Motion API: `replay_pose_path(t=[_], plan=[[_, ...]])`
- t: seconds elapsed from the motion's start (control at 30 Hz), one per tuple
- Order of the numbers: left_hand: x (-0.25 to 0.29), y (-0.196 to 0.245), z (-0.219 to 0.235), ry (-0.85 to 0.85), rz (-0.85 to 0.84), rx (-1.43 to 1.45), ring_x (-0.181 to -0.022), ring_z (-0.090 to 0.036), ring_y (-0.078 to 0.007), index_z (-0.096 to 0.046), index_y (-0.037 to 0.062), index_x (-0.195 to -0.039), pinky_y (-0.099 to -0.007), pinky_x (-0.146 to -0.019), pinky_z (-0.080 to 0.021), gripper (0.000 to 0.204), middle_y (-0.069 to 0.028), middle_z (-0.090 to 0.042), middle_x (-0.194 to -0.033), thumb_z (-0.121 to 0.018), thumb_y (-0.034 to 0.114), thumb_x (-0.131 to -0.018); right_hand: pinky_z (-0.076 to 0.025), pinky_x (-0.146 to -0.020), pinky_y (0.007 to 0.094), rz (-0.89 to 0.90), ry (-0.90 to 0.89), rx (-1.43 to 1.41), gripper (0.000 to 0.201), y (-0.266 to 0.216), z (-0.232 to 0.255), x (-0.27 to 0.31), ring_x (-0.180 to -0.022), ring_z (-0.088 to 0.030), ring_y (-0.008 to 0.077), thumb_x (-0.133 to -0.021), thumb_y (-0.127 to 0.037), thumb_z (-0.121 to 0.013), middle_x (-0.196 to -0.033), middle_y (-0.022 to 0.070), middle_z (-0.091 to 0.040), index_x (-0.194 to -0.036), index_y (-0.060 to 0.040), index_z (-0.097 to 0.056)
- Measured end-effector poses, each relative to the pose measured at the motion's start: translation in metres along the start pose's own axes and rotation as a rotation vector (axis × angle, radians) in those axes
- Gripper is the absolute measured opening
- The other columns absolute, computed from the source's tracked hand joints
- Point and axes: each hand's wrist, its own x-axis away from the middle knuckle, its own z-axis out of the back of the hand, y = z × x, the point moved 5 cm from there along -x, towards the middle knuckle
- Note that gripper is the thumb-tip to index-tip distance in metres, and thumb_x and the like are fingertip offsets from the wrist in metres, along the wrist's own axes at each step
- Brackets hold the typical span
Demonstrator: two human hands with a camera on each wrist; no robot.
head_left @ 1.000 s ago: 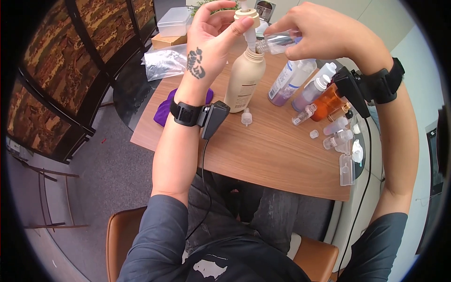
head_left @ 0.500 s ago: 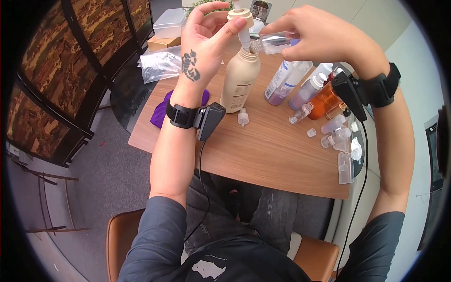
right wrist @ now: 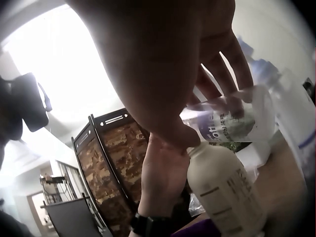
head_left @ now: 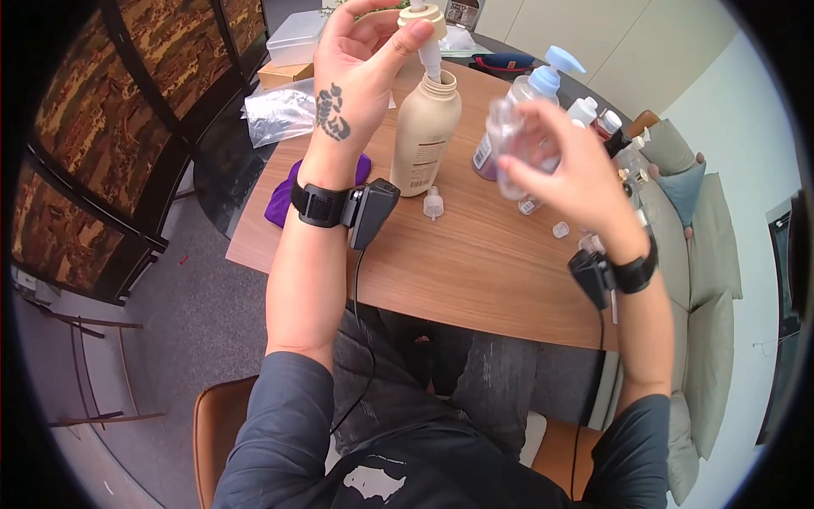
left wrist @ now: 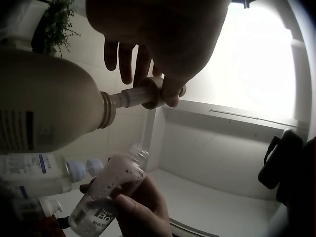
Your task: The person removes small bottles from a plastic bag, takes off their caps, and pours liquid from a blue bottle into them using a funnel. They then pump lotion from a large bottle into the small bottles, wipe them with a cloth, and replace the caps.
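My left hand (head_left: 356, 76) pinches the collar of a cream pump head (head_left: 422, 25) between thumb and fingers. Its tube dips into the open neck of a tall beige bottle (head_left: 424, 140), which stands upright on the table. To the right, my right hand (head_left: 585, 182) grips a small clear travel bottle (left wrist: 108, 185), blurred in the head view. The left wrist view shows its neck uncapped, bubbles or droplets inside and printing on its side. A small clear nozzle cap (head_left: 433, 204) lies on the table beside the beige bottle's base.
A bottle with a blue pump (head_left: 544, 81) and several smaller bottles stand at the table's right side. Left of the beige bottle lies a purple cloth (head_left: 278, 204), with a plastic bag (head_left: 275, 114) and a clear box (head_left: 292, 41) behind. A sofa (head_left: 712, 246) flanks the table.
My right hand has pulled the travel bottle away from the beige bottle's mouth, rightward and toward me, and turned it more upright. The left hand still holds the pump above the neck.
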Motion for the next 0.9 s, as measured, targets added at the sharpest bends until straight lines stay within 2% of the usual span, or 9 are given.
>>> replay_pose_path(t=[0.1,0.13,0.3,0.37,0.4,0.6,0.7,0.8,0.9], plan=[[0.001,-0.004,0.001,-0.023,-0.004,-0.029,-0.104,-0.07,-0.0168,-0.056,0.0021,-0.131,-0.0302,-0.09,-0.057,0.038,-0.011,-0.073,-0.115,-0.074,0.004,-0.097,-0.063,-0.074,0.0335,-0.067,0.073,-0.137,0.05,0.042,-0.038,0.023,-0.089,-0.076,0.0241,-0.087,-0.018,-0.078,-0.109,0.0193,-0.073,-0.129,-0.0006,-0.057],[0.001,-0.005,0.001,-0.028,-0.007,-0.036,-0.104,-0.07,-0.0168,-0.056,0.0022,-0.131,-0.0302,-0.09,-0.057,0.039,-0.011,-0.073,-0.115,-0.074,0.004,-0.097,-0.063,-0.075,0.0337,-0.218,0.055,-0.204,0.054,0.05,-0.046,0.029,-0.091,-0.076,0.0249,-0.086,-0.018,-0.079,-0.115,0.0209,-0.071,-0.13,-0.0002,-0.054],[0.002,-0.009,0.004,-0.049,-0.045,-0.083,-0.107,-0.07,-0.0174,-0.056,0.0022,-0.133,-0.0313,-0.094,-0.055,0.042,-0.0124,-0.074,-0.117,-0.076,0.006,-0.096,-0.063,-0.078,0.0361,-0.22,0.08,-0.297,0.058,0.072,-0.076,0.041,-0.096,-0.074,0.027,-0.085,-0.021,-0.081,-0.119,0.0214,-0.07,-0.13,-0.0018,-0.05],[0.001,-0.01,0.003,-0.057,-0.089,-0.113,-0.114,-0.07,-0.0199,-0.057,0.0004,-0.134,-0.034,-0.102,-0.053,0.046,-0.0162,-0.074,-0.121,-0.079,0.007,-0.094,-0.062,-0.08,0.0367,-0.203,0.07,-0.297,0.059,0.069,-0.076,0.043,-0.102,-0.073,0.0274,-0.085,-0.022,-0.081,-0.121,0.0218,-0.069,-0.131,-0.0032,-0.049],[0.002,-0.012,0.003,-0.067,-0.075,-0.115,-0.114,-0.07,-0.0202,-0.057,0.0003,-0.134,-0.0343,-0.102,-0.053,0.046,-0.0164,-0.074,-0.121,-0.079,0.006,-0.094,-0.06,-0.086,0.04,-0.244,0.029,-0.3,0.065,0.067,-0.074,0.044,-0.11,-0.07,0.0292,-0.085,-0.023,-0.082,-0.122,0.02,-0.068,-0.137,-0.0061,-0.048],[0.008,-0.01,-0.005,-0.11,-0.014,-0.125,-0.113,-0.07,-0.0221,-0.056,-0.0006,-0.134,-0.0363,-0.101,-0.055,0.052,-0.0172,-0.074,-0.121,-0.082,0.004,-0.089,-0.056,-0.097,0.0446,0.025,0.295,0.081,0.065,0.014,-0.037,0.043,-0.116,-0.066,0.0337,-0.083,-0.027,-0.082,-0.124,0.0167,-0.068,-0.139,-0.0098,-0.056],[0.009,-0.012,-0.008,-0.12,0.036,-0.134,-0.111,-0.071,-0.0228,-0.056,-0.0004,-0.133,-0.037,-0.099,-0.057,0.06,-0.0162,-0.073,-0.118,-0.089,0.006,-0.083,-0.054,-0.1,0.042,0.09,0.353,0.187,0.065,-0.002,-0.036,0.028,-0.124,-0.063,0.0312,-0.083,-0.034,-0.084,-0.132,0.0159,-0.067,-0.138,-0.0078,-0.061],[0.009,-0.016,-0.003,-0.162,0.072,-0.162,-0.111,-0.071,-0.023,-0.056,-0.0009,-0.134,-0.0374,-0.101,-0.056,0.064,-0.0158,-0.074,-0.117,-0.09,0.005,-0.08,-0.054,-0.099,0.0431,0.035,0.407,0.233,0.072,-0.006,-0.05,0.003,-0.122,-0.064,0.0327,-0.081,-0.046,-0.085,-0.129,0.0163,-0.068,-0.135,-0.0046,-0.063],[0.007,-0.019,0.001,-0.204,0.082,-0.146,-0.111,-0.07,-0.0226,-0.057,-0.0009,-0.133,-0.0379,-0.102,-0.056,0.066,-0.0148,-0.074,-0.116,-0.091,0.004,-0.078,-0.054,-0.094,0.0448,0.047,0.399,0.245,0.075,-0.018,-0.06,-0.017,-0.109,-0.067,0.0347,-0.075,-0.052,-0.087,-0.113,0.0178,-0.069,-0.12,0.0035,-0.064]])
